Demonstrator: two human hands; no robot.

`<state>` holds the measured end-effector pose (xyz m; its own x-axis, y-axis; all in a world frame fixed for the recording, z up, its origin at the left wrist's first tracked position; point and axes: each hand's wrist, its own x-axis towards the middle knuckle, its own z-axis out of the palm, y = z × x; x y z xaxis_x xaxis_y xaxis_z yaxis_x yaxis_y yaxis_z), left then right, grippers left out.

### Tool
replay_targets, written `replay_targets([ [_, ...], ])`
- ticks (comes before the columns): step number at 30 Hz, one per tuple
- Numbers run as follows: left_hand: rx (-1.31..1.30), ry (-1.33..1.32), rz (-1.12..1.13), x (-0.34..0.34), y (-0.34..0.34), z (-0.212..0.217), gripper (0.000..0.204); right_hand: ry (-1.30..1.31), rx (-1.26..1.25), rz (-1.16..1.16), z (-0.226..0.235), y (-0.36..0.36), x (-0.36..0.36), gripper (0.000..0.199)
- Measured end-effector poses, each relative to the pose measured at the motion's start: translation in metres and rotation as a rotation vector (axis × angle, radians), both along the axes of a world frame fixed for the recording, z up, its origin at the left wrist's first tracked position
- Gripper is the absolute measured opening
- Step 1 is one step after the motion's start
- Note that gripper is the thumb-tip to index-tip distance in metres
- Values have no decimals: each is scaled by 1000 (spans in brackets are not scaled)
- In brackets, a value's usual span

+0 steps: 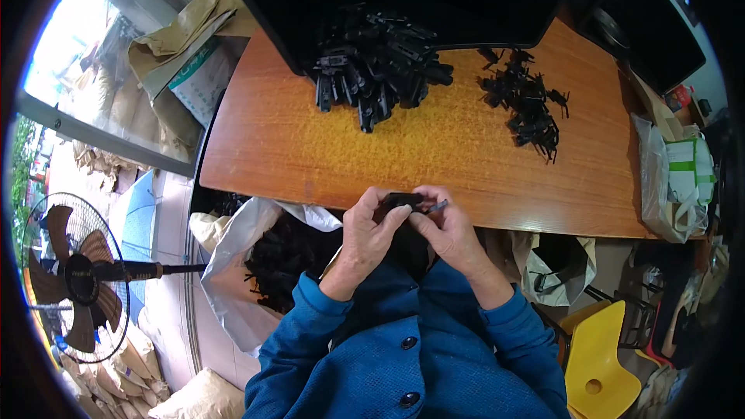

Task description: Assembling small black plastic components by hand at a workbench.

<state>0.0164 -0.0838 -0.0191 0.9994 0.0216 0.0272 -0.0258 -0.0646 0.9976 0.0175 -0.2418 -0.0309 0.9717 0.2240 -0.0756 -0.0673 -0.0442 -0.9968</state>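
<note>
My left hand [368,234] is closed on a small black plastic part [403,199], its thumb pressed against the near side. Close beside it, my right hand [448,226] pinches a small dark piece [437,206] with a greyish end, which meets or nearly meets the black part; I cannot tell whether they are joined. Both hands are just in front of the table's near edge. Farther off on the wooden table [303,163] lies a heap of long black plastic parts [380,62]. To its right is a looser pile of small black clip-like pieces [526,101].
A white sack [225,287] of black parts stands open below the table at left, another open bag [574,268] at right. A fan [77,275] is far left, a yellow chair [597,357] lower right. A black screen [497,0] spans the table's back; a plastic bag [660,186] sits at its right end.
</note>
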Motion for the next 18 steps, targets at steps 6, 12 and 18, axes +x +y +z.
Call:
replay_targets([
  [6, -56, 62, 18, 18, 7, -3, 14, 27, -34, -64, -7, 15, 14, 24],
  [12, -204, 199, 32, 36, 18, -13, 11, 22, -164, 209, -15, 6, 51, 32],
  [18, -369, 303, 109, 98, 93, -22, 10, -659, -1398, -39, 26, -94, 148, 45],
])
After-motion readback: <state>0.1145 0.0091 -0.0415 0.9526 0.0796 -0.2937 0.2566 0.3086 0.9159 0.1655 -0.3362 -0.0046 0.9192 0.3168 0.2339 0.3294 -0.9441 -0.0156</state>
